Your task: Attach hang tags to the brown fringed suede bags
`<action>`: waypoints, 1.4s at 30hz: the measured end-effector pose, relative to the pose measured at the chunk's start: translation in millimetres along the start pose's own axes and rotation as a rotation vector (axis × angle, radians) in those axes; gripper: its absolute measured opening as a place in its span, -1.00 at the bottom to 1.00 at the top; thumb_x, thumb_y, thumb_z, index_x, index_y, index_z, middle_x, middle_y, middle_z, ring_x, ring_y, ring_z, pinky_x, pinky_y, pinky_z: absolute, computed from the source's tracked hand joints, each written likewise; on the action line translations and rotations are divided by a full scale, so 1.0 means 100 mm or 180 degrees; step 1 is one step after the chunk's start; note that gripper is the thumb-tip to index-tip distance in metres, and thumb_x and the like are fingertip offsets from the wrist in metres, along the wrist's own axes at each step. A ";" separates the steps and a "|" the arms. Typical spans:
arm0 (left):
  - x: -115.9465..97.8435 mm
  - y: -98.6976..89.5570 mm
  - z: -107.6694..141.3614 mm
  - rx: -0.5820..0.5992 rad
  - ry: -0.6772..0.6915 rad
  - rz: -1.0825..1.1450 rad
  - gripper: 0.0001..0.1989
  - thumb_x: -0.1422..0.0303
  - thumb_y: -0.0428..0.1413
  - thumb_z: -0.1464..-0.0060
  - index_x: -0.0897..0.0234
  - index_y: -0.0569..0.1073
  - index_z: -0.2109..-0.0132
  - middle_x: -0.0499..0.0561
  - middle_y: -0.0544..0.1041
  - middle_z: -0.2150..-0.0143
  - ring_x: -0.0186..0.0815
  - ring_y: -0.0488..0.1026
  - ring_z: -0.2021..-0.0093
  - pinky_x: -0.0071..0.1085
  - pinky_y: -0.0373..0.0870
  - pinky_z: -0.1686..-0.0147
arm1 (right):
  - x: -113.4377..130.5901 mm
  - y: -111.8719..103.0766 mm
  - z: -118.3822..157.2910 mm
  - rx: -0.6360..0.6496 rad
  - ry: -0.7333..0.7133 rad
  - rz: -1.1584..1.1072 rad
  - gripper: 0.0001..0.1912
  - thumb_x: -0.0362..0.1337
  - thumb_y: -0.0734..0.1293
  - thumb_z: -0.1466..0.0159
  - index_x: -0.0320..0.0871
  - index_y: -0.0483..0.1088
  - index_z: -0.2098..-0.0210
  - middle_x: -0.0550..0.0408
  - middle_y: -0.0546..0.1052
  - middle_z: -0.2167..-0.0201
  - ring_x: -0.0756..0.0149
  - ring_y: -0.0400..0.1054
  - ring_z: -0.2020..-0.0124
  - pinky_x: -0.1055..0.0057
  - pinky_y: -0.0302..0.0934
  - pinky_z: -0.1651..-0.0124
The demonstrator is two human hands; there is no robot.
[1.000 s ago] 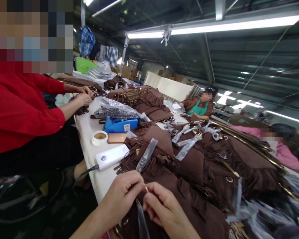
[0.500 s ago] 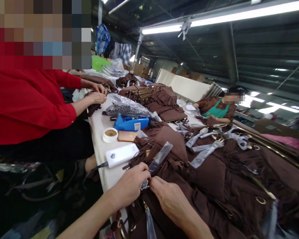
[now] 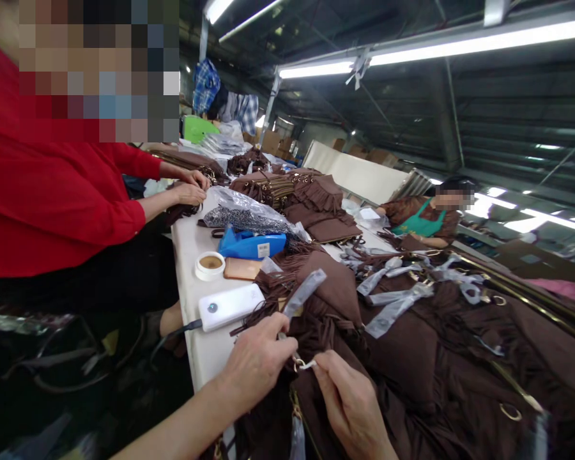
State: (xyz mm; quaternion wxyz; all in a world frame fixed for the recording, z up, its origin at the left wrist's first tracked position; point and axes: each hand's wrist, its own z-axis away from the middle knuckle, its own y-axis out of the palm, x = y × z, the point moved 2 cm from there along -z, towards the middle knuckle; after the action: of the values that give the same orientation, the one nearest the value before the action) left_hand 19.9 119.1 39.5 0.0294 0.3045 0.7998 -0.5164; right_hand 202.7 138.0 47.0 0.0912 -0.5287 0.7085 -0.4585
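My left hand (image 3: pixel 261 350) is closed, thumb and fingers pinching a metal clasp whose ring (image 3: pixel 298 364) sticks out to the right. A clear plastic strip (image 3: pixel 305 292) rises just above that hand. Between the fingertips of my right hand (image 3: pixel 347 396) is the end of a thin white strip (image 3: pixel 308 366), which reaches the ring. Under both hands lies a dark brown fringed bag (image 3: pixel 316 409) with a gold zip. Plastic film (image 3: pixel 298 434) covers a piece of its hardware below the hands. The far end of the clasp is hidden in my left fingers.
A white power bank (image 3: pixel 232 306) with a cable, a tan phone-like item (image 3: pixel 242 269), a round tub (image 3: pixel 209 266) and a blue holder (image 3: pixel 252 244) line the table's left side. More brown bags (image 3: pixel 412 345) spread right. Co-workers sit left, in a red top (image 3: pixel 57 211), and across.
My hands have moved apart: the right has drawn back down and right, pulling the white strip into view. The metal ring now shows between them.
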 end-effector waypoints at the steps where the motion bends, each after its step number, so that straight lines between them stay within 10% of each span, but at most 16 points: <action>1: -0.01 0.01 0.00 -0.0153 -0.0069 -0.0220 -0.79 0.56 -0.01 -0.21 0.26 0.45 0.33 0.03 0.41 0.21 -0.25 0.40 0.25 -0.43 0.31 0.34 | 0.00 -0.01 0.00 0.0049 0.0003 0.0031 -0.80 -0.41 0.11 -0.43 -0.10 0.28 0.28 0.15 0.40 0.46 0.38 0.37 0.45 0.51 0.21 0.35; 7: 0.00 0.10 0.12 -0.0290 -0.0376 -0.0868 -0.77 0.62 0.01 -0.19 0.24 0.41 0.37 -0.03 0.37 0.37 -0.28 0.30 0.38 -0.41 0.15 0.43 | 0.06 0.00 -0.04 0.0270 -0.0064 0.0527 -0.70 -0.37 0.11 -0.43 -0.12 0.32 0.41 0.14 0.40 0.54 0.38 0.35 0.54 0.49 0.16 0.44; 16: -0.04 0.06 0.10 0.0110 -0.0614 -0.0641 -0.77 0.60 -0.03 -0.17 0.23 0.46 0.29 0.02 0.48 0.34 -0.20 0.44 0.35 -0.37 0.22 0.41 | 0.05 0.04 0.00 -0.0134 -0.0024 0.0424 -0.70 -0.39 0.10 -0.42 -0.21 0.44 0.06 -0.03 0.63 0.32 0.28 0.56 0.38 0.49 0.39 0.28; 23: -0.03 0.15 0.11 -0.0261 -0.1273 0.1597 -0.73 0.48 -0.12 -0.19 0.23 0.47 0.22 -0.03 0.53 0.38 -0.26 0.49 0.33 -0.39 0.35 0.29 | 0.12 -0.02 -0.04 0.0081 0.0047 0.0532 -0.68 -0.36 0.10 -0.44 -0.15 0.47 0.28 0.04 0.55 0.41 0.33 0.49 0.45 0.51 0.30 0.37; 28: -0.05 0.22 0.09 -0.0349 -0.2145 0.3668 -0.77 0.24 0.03 0.02 0.26 0.39 0.23 -0.13 0.41 0.52 -0.33 0.41 0.54 -0.50 0.29 0.60 | 0.21 -0.10 -0.03 -0.0321 -0.0265 0.0796 -0.69 -0.42 0.12 -0.42 -0.18 0.50 0.13 -0.03 0.55 0.34 0.33 0.50 0.39 0.51 0.31 0.31; 37: -0.23 0.05 -0.01 -0.0375 -0.2471 0.4227 -0.54 0.21 0.15 0.21 0.35 0.40 0.13 -0.09 0.51 0.45 -0.42 0.39 0.57 -0.55 0.30 0.62 | 0.46 -0.36 -0.04 -0.0295 -0.0518 0.1342 -0.81 -0.35 0.25 -0.36 -0.15 0.51 0.26 0.14 0.33 0.63 0.36 0.27 0.63 0.42 0.08 0.55; 42: -0.34 0.04 -0.05 -0.0475 -0.2213 0.4420 -0.49 0.23 0.24 0.24 0.33 0.38 0.10 -0.07 0.52 0.40 -0.40 0.39 0.52 -0.55 0.28 0.62 | 0.51 -0.42 -0.07 -0.0180 -0.0111 0.0574 -0.80 -0.41 0.18 -0.37 -0.11 0.42 0.29 0.01 0.50 0.34 0.34 0.43 0.40 0.50 0.28 0.34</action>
State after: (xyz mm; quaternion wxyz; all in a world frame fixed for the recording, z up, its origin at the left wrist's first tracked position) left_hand 51.0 108.6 51.1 0.6153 0.5534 0.4035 -0.3903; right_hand 205.5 98.7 100.4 0.1295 -0.4729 0.7642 -0.4190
